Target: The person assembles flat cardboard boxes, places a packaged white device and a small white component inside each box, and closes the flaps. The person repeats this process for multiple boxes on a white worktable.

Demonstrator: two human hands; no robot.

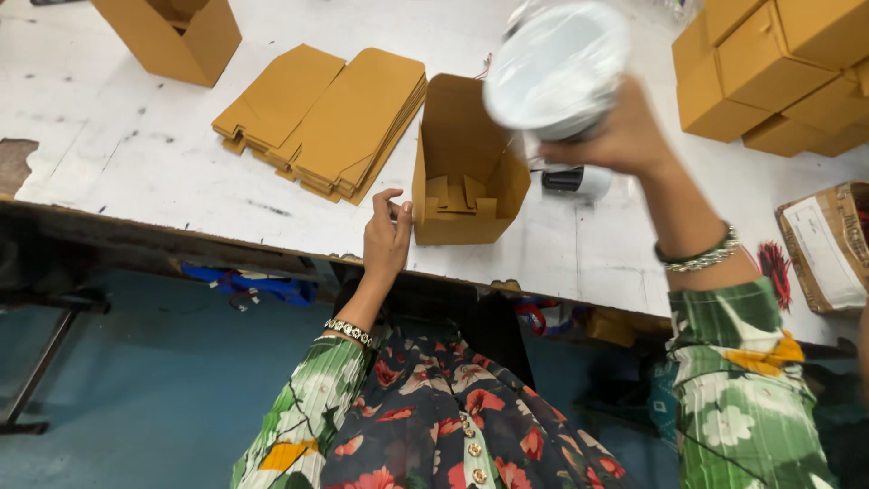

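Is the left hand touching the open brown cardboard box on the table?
Touching. In the head view, the left hand has its fingertips pressed against the lower left corner of the open cardboard box, with no gap visible between them.

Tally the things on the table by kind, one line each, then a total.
Open boxes: 2, one at the left hand, one top left
Flat-box stacks: 1
Closed-box piles: 1
White round item in the right hand: 1
Labelled parcels: 1
Total: 6
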